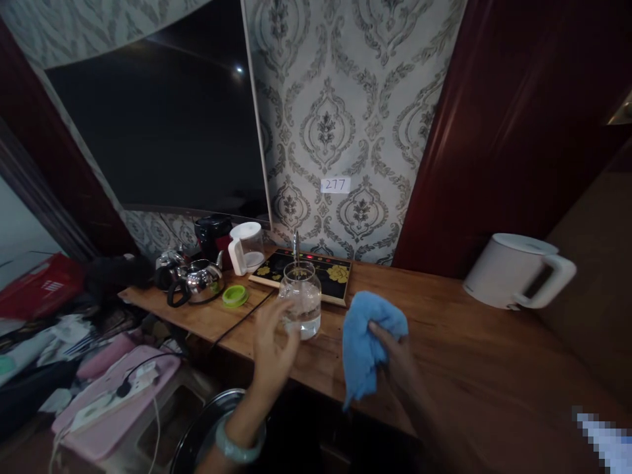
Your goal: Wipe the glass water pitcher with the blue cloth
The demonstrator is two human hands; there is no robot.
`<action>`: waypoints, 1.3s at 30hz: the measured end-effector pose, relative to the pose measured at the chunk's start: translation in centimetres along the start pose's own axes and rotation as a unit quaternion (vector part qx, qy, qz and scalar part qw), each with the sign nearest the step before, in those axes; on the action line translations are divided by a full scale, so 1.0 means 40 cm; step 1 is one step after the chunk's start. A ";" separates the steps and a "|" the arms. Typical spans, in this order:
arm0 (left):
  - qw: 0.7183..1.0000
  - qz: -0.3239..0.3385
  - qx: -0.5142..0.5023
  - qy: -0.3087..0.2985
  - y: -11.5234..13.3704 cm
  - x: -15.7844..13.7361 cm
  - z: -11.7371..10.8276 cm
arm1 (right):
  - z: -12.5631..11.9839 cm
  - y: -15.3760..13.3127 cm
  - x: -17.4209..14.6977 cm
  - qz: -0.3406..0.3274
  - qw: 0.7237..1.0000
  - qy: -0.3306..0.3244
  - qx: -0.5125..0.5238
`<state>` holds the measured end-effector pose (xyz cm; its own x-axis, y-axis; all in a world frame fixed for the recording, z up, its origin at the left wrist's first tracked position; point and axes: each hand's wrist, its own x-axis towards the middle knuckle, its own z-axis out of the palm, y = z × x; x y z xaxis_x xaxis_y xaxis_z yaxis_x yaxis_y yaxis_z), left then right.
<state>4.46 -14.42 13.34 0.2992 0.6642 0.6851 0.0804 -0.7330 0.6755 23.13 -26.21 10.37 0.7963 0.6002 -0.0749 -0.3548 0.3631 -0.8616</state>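
My left hand is at the front left of a clear glass jug with water in it, its thumb and fingers curved and apart. Whether the fingertips touch the glass I cannot tell. A pale green bangle circles that wrist. Over the table's front edge, my right hand grips a blue cloth, which hangs down from the fingers. Behind the jug lies a black tea stove panel with gold flowers and a thin metal spout.
Left on the wooden table are a steel kettle, a green lid and a white-lidded glass jug. At the right is a white electric kettle. Below left, a pink stool carries a power strip; a metal basin is nearby.
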 end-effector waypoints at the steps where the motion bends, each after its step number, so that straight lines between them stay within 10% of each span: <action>1: 0.998 0.013 0.041 0.050 -0.026 0.023 -0.008 | 0.016 -0.007 0.023 -0.015 1.000 -0.005 0.007; 8: 0.997 -0.069 0.017 -0.012 -0.158 0.090 0.021 | 0.193 0.067 0.162 -0.063 0.997 -0.041 0.004; 28: 0.995 -0.088 0.035 -0.002 -0.183 0.060 0.062 | 0.373 0.010 0.452 0.107 0.927 -0.307 -0.189; 39: 0.995 -0.075 0.069 0.016 -0.179 0.061 0.069 | 0.264 0.022 0.359 -0.019 0.963 -0.188 -0.191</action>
<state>7.26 -7.96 9.42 0.2436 0.7701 0.5896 0.2526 -0.6373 0.7280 29.08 -9.75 13.84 0.5466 0.8330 0.0858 -0.0653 0.1445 -0.9873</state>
